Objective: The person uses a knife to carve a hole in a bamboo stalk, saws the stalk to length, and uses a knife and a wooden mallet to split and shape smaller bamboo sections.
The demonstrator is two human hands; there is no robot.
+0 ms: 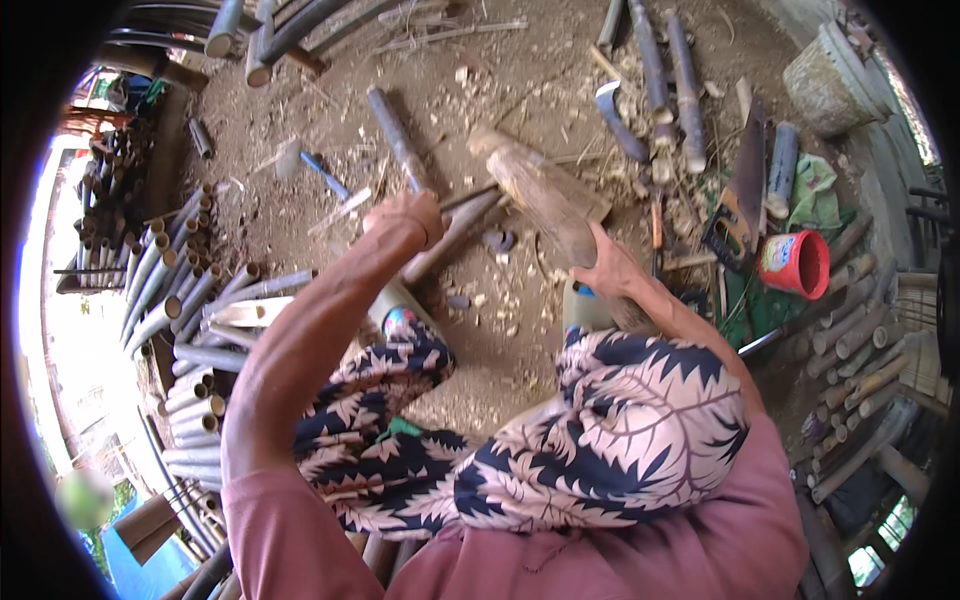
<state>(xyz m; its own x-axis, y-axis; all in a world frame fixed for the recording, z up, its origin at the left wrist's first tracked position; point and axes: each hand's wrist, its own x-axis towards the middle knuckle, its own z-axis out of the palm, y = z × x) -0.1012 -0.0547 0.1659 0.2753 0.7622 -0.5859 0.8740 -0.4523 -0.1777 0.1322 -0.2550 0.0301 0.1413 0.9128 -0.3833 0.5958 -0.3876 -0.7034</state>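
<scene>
My left hand (405, 218) is closed, with a thin dark bar (470, 196) reaching out from it to the right; I cannot make out whether it is a blade or a handle. A bamboo tube (392, 130) lies on the ground just beyond that fist, and a second bamboo piece (455, 238) slants below the bar. Against a thick, worn wooden log (540, 190) my right hand (610, 268) is pressed, thumb and fingers gripping its near part. The log slopes away from my knee toward the ground.
Bamboo tubes (175, 265) are stacked at left, with more (860, 350) at right. Over the chip-strewn dirt lie a handsaw (742, 190), a curved blade (620, 122) and a blue-handled tool (325, 175). A red bucket (795, 265) and a dirty white bucket (835, 85) stand at right.
</scene>
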